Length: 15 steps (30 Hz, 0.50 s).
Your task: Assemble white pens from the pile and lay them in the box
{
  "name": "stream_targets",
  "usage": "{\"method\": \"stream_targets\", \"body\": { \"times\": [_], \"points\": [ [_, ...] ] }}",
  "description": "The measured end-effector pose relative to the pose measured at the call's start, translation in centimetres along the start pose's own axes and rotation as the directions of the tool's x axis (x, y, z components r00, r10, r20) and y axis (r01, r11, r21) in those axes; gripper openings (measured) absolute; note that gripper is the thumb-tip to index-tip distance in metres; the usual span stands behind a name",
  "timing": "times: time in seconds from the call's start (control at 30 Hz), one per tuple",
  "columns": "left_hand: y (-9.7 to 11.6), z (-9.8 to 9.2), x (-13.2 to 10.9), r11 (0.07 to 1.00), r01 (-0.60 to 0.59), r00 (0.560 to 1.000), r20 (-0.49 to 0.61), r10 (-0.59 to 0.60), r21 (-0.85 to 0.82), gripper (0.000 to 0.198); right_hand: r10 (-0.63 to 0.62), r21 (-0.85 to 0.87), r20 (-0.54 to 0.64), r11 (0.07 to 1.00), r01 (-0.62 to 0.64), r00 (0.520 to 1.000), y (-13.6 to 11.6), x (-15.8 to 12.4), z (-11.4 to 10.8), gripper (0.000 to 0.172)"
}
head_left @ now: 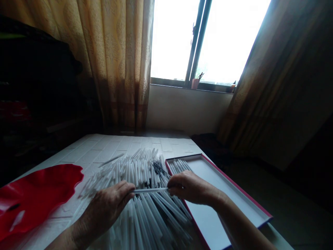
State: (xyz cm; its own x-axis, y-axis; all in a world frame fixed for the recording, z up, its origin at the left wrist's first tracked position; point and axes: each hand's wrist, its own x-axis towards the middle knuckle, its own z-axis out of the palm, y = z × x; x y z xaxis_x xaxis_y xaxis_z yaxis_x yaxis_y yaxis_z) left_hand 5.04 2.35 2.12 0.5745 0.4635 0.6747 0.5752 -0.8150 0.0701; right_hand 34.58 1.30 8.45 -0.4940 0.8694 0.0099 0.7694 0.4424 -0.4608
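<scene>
My left hand (111, 201) and my right hand (187, 187) pinch the two ends of one thin, whitish plastic tube (151, 190). It lies level between them, above a big pile of similar tubes (145, 218). Several thin black rods (159, 167) rest on the pile, just beyond the held tube. Beside and partly under my right arm is a shallow white box tray (208, 173) with a red rim. A row of tubes (180, 166) lies at its far left corner. My fingertips hide both ends of the held tube.
A red wavy-edged plastic dish (44, 194) stands at the left on the white brick-patterned table (91, 149). Behind the table are a patterned curtain (117, 62) and a bright window (174, 41). A small pink cup (195, 83) with sticks stands on the sill.
</scene>
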Motion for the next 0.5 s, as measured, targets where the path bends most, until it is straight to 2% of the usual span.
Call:
{"method": "stream_targets", "body": {
  "times": [0.17,0.37,0.5],
  "points": [
    [-0.29,0.21,-0.10,1.000,0.017,1.000,-0.015,-0.017,0.011,0.035,-0.001,0.053,0.024,0.999,0.000,1.000,0.38,-0.03,-0.05,0.011],
    [-0.46,0.32,-0.28,1.000,0.021,0.999,-0.030,-0.020,0.022,0.035,0.002,0.159,0.085,0.987,-0.016,0.996,0.82,-0.07,0.18,0.031],
    [-0.31,0.17,-0.27,1.000,0.017,1.000,-0.022,-0.016,0.019,0.035,0.010,0.164,0.075,0.986,-0.022,0.997,0.68,-0.10,0.22,0.021]
  ]
}}
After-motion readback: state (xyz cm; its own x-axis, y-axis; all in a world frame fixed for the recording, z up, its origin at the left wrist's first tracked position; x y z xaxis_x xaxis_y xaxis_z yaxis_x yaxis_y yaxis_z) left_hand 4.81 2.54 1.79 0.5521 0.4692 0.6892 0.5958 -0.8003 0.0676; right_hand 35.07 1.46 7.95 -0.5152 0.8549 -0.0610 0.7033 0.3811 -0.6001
